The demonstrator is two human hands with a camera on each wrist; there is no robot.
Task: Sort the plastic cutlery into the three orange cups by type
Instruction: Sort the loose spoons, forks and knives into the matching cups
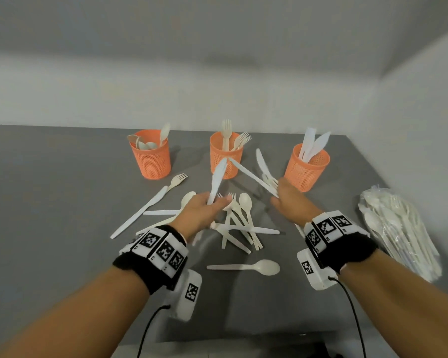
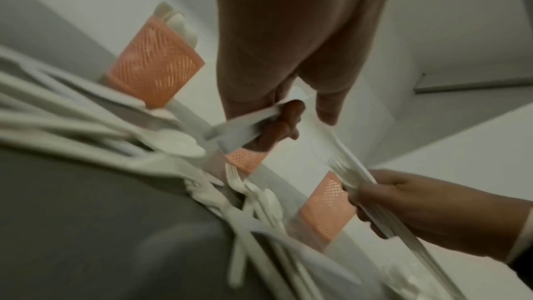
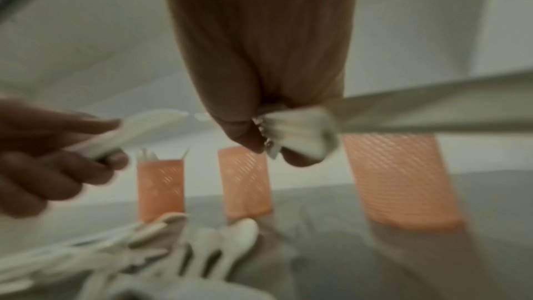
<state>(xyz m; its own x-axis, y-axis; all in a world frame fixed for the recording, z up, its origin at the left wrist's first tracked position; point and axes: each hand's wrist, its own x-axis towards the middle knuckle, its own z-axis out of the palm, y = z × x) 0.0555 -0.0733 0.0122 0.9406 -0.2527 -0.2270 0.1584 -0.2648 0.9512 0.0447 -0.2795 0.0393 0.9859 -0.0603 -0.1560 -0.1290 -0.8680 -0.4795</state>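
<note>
Three orange mesh cups stand in a row on the grey table: the left cup (image 1: 150,158) has spoons, the middle cup (image 1: 225,157) forks, the right cup (image 1: 307,167) knives. My left hand (image 1: 217,202) hovers over the loose pile (image 1: 239,226) and pinches a white knife (image 1: 217,179), blade pointing up toward the middle cup. My right hand (image 1: 277,192) grips a bundle of white cutlery (image 1: 259,174) just left of the right cup; knife blades stick out of it. In the right wrist view the bundle (image 3: 297,131) is blurred. The left wrist view shows the knife (image 2: 245,124) in my curled fingers.
A lone spoon (image 1: 254,267) lies near me. A knife (image 1: 137,213) and a fork (image 1: 176,179) lie left of the pile. A clear bag of more cutlery (image 1: 398,228) sits at the table's right edge. White walls close the table's back and right.
</note>
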